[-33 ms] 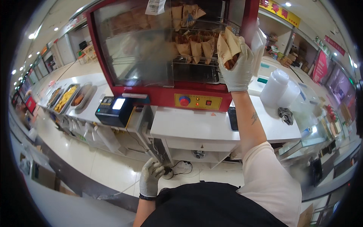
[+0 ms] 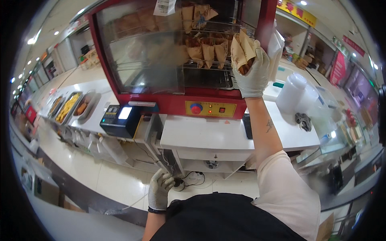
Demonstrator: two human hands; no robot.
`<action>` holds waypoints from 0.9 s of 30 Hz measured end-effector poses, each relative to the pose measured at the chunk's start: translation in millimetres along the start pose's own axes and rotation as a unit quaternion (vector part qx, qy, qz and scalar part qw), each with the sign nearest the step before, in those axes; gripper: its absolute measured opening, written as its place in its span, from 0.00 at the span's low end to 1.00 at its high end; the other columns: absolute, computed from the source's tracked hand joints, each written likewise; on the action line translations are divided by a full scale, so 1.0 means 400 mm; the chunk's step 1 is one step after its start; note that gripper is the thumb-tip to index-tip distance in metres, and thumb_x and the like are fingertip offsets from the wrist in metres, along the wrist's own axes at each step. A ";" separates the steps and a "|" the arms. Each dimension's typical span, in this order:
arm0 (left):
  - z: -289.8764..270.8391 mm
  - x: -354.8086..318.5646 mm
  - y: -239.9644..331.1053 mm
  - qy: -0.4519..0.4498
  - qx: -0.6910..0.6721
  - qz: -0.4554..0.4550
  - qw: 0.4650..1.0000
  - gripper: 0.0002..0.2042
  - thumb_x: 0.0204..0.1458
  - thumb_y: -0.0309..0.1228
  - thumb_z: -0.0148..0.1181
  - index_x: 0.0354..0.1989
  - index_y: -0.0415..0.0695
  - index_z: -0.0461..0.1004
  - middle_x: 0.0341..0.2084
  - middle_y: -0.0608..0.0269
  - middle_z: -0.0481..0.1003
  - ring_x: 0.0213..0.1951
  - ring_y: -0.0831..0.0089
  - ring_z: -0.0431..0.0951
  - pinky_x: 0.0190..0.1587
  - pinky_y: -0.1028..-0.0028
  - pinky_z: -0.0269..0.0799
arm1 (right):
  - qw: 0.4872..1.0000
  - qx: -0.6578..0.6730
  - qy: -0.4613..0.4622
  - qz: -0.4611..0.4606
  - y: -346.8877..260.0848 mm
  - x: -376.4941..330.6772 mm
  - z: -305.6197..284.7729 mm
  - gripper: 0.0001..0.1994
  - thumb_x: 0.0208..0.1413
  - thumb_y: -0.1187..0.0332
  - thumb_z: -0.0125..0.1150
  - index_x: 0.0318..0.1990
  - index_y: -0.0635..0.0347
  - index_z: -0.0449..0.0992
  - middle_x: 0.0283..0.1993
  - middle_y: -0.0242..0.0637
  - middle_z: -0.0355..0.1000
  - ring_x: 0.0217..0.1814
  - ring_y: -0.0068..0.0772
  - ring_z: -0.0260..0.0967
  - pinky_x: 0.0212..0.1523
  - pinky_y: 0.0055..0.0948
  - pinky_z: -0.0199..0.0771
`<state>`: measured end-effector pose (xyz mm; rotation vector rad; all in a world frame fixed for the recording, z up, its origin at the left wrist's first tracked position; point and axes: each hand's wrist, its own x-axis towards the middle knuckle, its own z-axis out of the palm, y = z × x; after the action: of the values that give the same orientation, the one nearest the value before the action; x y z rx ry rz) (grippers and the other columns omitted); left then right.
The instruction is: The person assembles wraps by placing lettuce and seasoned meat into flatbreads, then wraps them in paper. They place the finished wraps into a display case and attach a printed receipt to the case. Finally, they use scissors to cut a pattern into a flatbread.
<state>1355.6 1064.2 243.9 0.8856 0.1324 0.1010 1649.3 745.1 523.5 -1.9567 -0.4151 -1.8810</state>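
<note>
My right hand (image 2: 256, 76), in a white glove, is closed around brown paper bags (image 2: 241, 54) with browned food showing at the lower edge. It is at the right side of the open front of a red food warmer (image 2: 173, 102). Inside, more filled paper bags (image 2: 208, 54) stand in a row on a wire rack, and others (image 2: 195, 18) stand on the rack above. A glass pane (image 2: 138, 52) covers the warmer's left part. My left hand (image 2: 159, 190), also gloved, hangs low near my body, its fingers slightly bent and apart, with nothing in it.
Below the warmer is a white counter (image 2: 201, 132) with a phone (image 2: 247, 126). White plastic tubs (image 2: 292, 94) and a crumpled dark cloth (image 2: 303, 121) are at the right. To the left are a black payment device (image 2: 120, 120) and metal food trays (image 2: 68, 106). A cable (image 2: 195, 178) runs near the floor.
The view has shifted very slightly. Both hands keep the same pose, and the right one still grips the paper bags.
</note>
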 end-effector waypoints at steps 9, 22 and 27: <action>-0.145 0.286 0.199 -0.110 -0.021 -0.153 0.982 0.24 0.66 0.42 0.44 0.62 0.35 0.62 0.48 0.52 0.71 0.46 0.64 0.74 0.53 0.67 0.73 | 0.978 -0.132 -0.114 0.110 -0.053 0.007 0.025 0.40 0.40 0.66 0.73 0.65 0.52 0.64 0.56 0.48 0.68 0.58 0.49 0.68 0.61 0.39 0.70; -0.257 0.395 0.281 -0.207 -0.027 -0.178 0.962 0.35 0.62 0.57 0.51 0.62 0.35 0.65 0.49 0.52 0.73 0.50 0.63 0.75 0.55 0.63 0.71 | 0.921 -0.022 -0.247 0.299 -0.076 0.135 0.039 0.38 0.46 0.64 0.74 0.63 0.69 0.62 0.55 0.43 0.74 0.55 0.34 0.73 0.56 0.32 0.74; -0.296 0.434 0.254 -0.224 -0.074 -0.193 0.952 0.35 0.62 0.58 0.50 0.62 0.36 0.66 0.50 0.53 0.74 0.50 0.62 0.76 0.56 0.63 0.70 | 0.828 0.046 -0.342 0.443 0.013 0.171 0.074 0.26 0.48 0.66 0.70 0.53 0.72 0.72 0.47 0.45 0.78 0.44 0.35 0.78 0.50 0.32 0.78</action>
<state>1505.2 1243.5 236.0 0.6986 -0.1261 -0.4502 1681.5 750.7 590.7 -2.1452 0.2191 -0.5542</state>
